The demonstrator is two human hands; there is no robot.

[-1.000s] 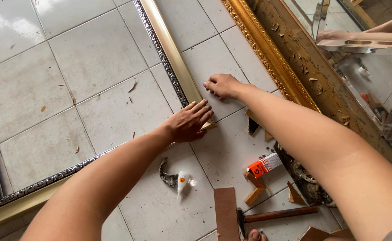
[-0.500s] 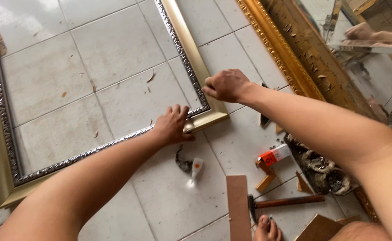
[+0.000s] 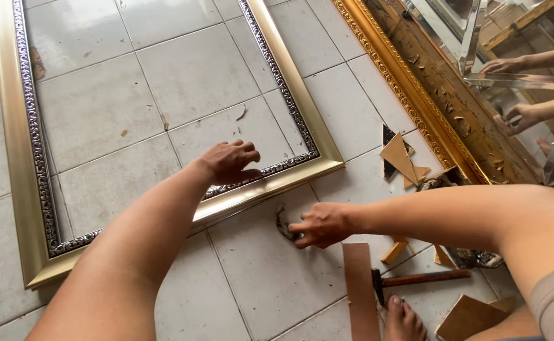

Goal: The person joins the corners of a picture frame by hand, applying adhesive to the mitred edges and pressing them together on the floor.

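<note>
While the left hand stayed pressed on the gold frame lying on the floor, the right hand had left its corner, fingers now closing on a small dark scrap beside it.

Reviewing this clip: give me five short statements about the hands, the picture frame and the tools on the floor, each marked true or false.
1. The left hand rests on the lower rail of the gold picture frame. True.
2. The right hand grips the hammer. False: the hammer lies untouched on the tiled floor; the right hand is on a small dark scrap beside the frame.
3. The picture frame holds glass. False: floor tiles show straight through its opening.
4. A flat wooden strip lies on the floor next to the hammer. True.
5. The person wears shoes. False: a bare foot shows near the hammer.
</note>
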